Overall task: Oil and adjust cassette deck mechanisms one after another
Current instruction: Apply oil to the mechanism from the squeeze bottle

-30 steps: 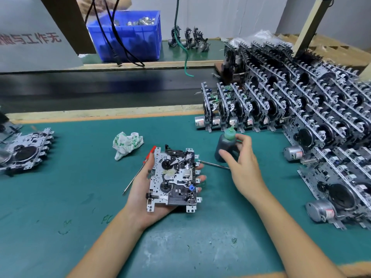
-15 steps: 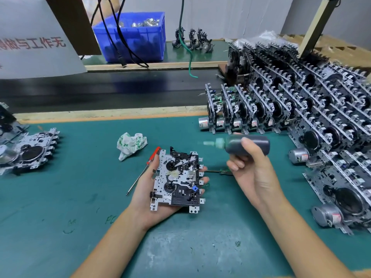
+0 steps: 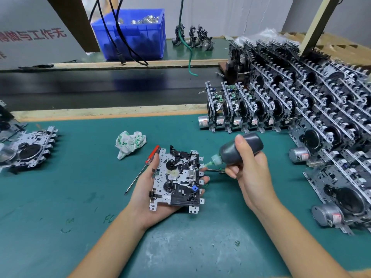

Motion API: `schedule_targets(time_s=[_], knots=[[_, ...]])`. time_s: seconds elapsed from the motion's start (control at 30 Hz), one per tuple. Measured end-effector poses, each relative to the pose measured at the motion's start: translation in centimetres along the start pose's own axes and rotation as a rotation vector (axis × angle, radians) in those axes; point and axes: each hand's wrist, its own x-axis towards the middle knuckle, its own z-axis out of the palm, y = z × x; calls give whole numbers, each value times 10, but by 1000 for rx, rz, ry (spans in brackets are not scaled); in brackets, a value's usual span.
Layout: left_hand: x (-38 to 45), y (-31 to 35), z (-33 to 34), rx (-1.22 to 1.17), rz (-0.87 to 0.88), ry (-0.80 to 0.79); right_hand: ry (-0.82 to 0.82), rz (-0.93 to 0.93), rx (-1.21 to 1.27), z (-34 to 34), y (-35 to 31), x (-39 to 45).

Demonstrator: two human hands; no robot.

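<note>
Cassette deck mechanism [image 3: 177,180] lies flat on my left hand [image 3: 148,194], fingers curled up around its edges. My right hand [image 3: 250,171] grips a dark oil bottle [image 3: 239,149], tilted with its green nozzle at the mechanism's right edge. A red-handled screwdriver [image 3: 143,168] lies just past my left hand; stacked mechanisms [image 3: 313,109] stand beyond my right.
</note>
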Motion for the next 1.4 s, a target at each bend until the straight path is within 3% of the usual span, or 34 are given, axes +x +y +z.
schedule_targets(time_s=[0.87,1.13,1.4], knots=[[1,0,-4,12,7,-26,2,-36,-54,0,4,-1],[2,0,-4,32,18,1,31,10,37,-6,-6,4],[2,1,-3,41,28,-37,16,-110,-447,-18,0,12]])
